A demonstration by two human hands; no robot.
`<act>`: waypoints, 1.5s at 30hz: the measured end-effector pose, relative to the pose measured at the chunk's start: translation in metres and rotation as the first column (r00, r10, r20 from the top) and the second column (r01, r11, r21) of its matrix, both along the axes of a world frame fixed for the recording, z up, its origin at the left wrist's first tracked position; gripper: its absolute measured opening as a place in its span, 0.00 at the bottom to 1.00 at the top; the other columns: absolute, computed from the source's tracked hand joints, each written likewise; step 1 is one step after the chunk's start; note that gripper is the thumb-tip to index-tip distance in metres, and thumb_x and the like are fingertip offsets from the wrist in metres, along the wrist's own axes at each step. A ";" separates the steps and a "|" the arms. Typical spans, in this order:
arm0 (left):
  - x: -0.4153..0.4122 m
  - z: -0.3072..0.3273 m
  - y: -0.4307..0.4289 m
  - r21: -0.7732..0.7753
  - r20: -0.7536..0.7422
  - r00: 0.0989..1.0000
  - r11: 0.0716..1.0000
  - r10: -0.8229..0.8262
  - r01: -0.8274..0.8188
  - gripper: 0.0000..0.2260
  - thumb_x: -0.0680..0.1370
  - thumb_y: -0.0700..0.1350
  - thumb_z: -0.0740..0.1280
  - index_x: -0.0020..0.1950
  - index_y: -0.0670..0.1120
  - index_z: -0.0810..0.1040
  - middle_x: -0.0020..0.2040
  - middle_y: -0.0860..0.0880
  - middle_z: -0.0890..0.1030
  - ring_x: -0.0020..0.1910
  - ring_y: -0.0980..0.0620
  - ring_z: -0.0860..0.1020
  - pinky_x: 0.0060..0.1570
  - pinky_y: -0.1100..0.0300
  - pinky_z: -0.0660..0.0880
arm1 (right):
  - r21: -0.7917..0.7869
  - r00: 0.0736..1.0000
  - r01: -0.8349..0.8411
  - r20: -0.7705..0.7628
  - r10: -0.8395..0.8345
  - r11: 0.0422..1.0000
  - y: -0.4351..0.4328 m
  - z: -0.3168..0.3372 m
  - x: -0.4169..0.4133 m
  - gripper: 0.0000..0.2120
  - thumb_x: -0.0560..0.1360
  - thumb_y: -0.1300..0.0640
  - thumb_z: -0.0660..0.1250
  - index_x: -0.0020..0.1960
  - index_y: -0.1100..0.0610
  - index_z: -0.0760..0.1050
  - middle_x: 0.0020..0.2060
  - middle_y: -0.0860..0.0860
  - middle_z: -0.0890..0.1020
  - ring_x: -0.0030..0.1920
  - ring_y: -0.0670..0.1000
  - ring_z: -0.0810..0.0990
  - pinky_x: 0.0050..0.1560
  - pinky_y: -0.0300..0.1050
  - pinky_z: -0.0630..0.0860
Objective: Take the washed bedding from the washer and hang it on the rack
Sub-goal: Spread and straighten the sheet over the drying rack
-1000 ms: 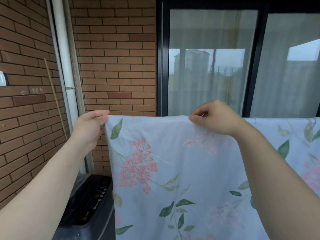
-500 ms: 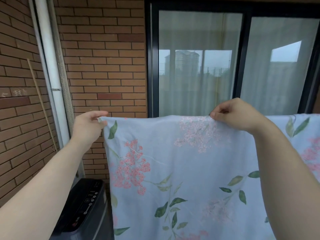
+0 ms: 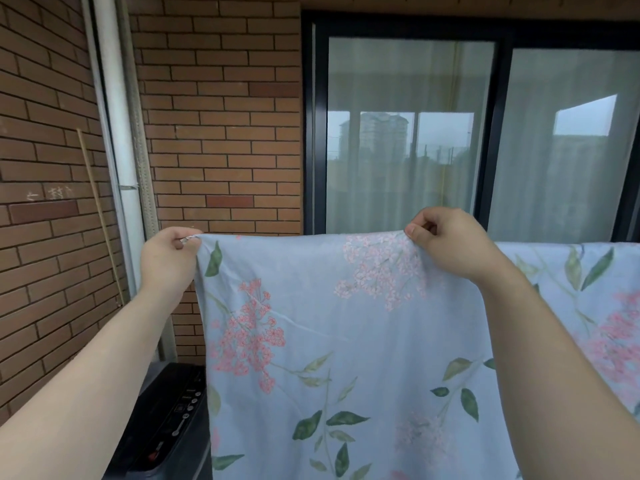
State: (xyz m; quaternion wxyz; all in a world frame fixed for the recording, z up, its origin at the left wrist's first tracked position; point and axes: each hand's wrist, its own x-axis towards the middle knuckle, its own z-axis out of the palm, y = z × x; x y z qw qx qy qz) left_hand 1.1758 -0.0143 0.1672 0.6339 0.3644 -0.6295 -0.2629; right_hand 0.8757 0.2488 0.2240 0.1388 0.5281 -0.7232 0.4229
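Observation:
A pale blue bedsheet printed with pink flowers and green leaves hangs spread out in front of me, its top edge level and stretched. My left hand pinches the sheet's upper left corner. My right hand pinches the top edge further right. More of the sheet runs on to the right behind my right forearm. The rack itself is hidden under the fabric. The black washer stands low at the left, its control panel showing.
A brick wall with a white drainpipe fills the left. A thin wooden stick leans in the corner. Dark-framed sliding glass doors with pale curtains stand behind the sheet.
My right hand has slid rightward along the top edge, widening the gap between my hands and pulling the edge taut. My left hand keeps the corner.

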 end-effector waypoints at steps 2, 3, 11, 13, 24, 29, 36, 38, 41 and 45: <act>0.007 0.000 -0.005 0.016 -0.019 1.000 1.000 0.024 -0.024 0.06 0.80 0.42 0.64 0.53 0.47 0.81 0.40 0.47 0.77 0.31 0.51 0.69 0.32 0.60 0.66 | -0.022 1.000 -0.020 0.003 0.020 1.000 -0.007 0.003 0.009 0.08 0.80 0.55 0.66 0.44 0.56 0.78 0.32 0.45 0.77 0.33 0.43 0.73 0.31 0.33 0.65; 0.010 0.001 -0.007 0.028 -0.036 0.999 0.999 0.036 -0.035 0.05 0.80 0.42 0.65 0.53 0.47 0.80 0.39 0.48 0.76 0.31 0.50 0.69 0.33 0.59 0.67 | -0.032 0.999 -0.031 0.005 0.032 0.999 -0.011 0.004 0.012 0.08 0.80 0.55 0.66 0.44 0.56 0.79 0.32 0.46 0.77 0.33 0.44 0.73 0.32 0.33 0.66; 0.042 0.004 -0.033 0.144 -0.136 0.971 0.974 0.195 -0.175 0.08 0.77 0.43 0.65 0.54 0.45 0.80 0.48 0.45 0.80 0.46 0.46 0.77 0.52 0.48 0.77 | -0.021 0.996 -0.085 -0.040 0.084 0.996 -0.044 0.011 0.042 0.10 0.79 0.51 0.67 0.39 0.51 0.78 0.34 0.46 0.80 0.38 0.50 0.77 0.45 0.48 0.77; 0.047 0.004 -0.039 0.164 -0.151 0.963 0.966 0.224 -0.199 0.09 0.77 0.43 0.64 0.55 0.45 0.80 0.47 0.45 0.80 0.46 0.46 0.78 0.52 0.49 0.77 | -0.006 0.993 -0.103 -0.057 0.102 0.995 -0.051 0.011 0.048 0.10 0.79 0.51 0.67 0.38 0.49 0.77 0.34 0.44 0.80 0.38 0.48 0.77 0.45 0.49 0.78; 0.059 -0.021 -0.051 0.284 -0.162 0.965 0.946 0.205 -0.153 0.09 0.79 0.40 0.63 0.57 0.43 0.79 0.43 0.47 0.79 0.47 0.45 0.77 0.50 0.52 0.76 | 0.133 0.982 -0.177 -0.050 0.185 0.975 -0.060 0.000 0.055 0.10 0.77 0.48 0.70 0.40 0.51 0.82 0.36 0.44 0.83 0.40 0.43 0.79 0.39 0.40 0.73; 0.058 -0.025 -0.056 0.289 -0.123 0.979 0.949 0.166 -0.124 0.08 0.80 0.39 0.64 0.59 0.43 0.78 0.41 0.51 0.75 0.36 0.56 0.72 0.36 0.64 0.69 | 0.152 0.985 -0.164 -0.034 0.171 0.975 -0.045 0.007 0.045 0.10 0.76 0.49 0.72 0.41 0.55 0.84 0.36 0.48 0.84 0.33 0.43 0.77 0.36 0.38 0.71; 0.057 -0.032 -0.060 0.296 -0.120 0.981 0.949 0.151 -0.110 0.10 0.81 0.39 0.63 0.59 0.41 0.82 0.51 0.44 0.80 0.45 0.48 0.76 0.48 0.55 0.73 | 0.115 0.979 -0.204 -0.006 0.206 0.972 -0.051 -0.001 0.046 0.07 0.78 0.55 0.68 0.44 0.51 0.83 0.41 0.44 0.85 0.42 0.45 0.81 0.35 0.29 0.71; 0.058 -0.031 -0.061 0.292 -0.128 0.980 0.950 0.151 -0.108 0.10 0.81 0.39 0.63 0.58 0.42 0.82 0.50 0.44 0.80 0.41 0.51 0.75 0.47 0.55 0.73 | 0.102 0.981 -0.192 -0.010 0.194 0.976 -0.052 -0.002 0.046 0.07 0.77 0.55 0.68 0.43 0.50 0.83 0.40 0.44 0.84 0.40 0.44 0.80 0.34 0.29 0.71; 0.060 -0.027 -0.057 0.273 -0.133 0.979 0.955 0.156 -0.115 0.11 0.80 0.39 0.63 0.58 0.42 0.83 0.50 0.44 0.81 0.46 0.48 0.77 0.49 0.55 0.73 | 0.099 0.990 -0.139 -0.008 0.141 0.985 -0.056 -0.004 0.045 0.07 0.76 0.52 0.67 0.41 0.49 0.81 0.39 0.44 0.84 0.42 0.46 0.80 0.43 0.44 0.79; 0.063 -0.015 -0.051 0.234 -0.161 0.970 0.962 0.183 -0.143 0.11 0.80 0.39 0.62 0.57 0.43 0.83 0.51 0.43 0.82 0.48 0.45 0.78 0.48 0.55 0.75 | 0.164 0.996 -0.065 -0.054 0.075 0.984 -0.059 -0.005 0.047 0.08 0.77 0.49 0.64 0.42 0.48 0.78 0.40 0.42 0.83 0.43 0.48 0.80 0.48 0.51 0.80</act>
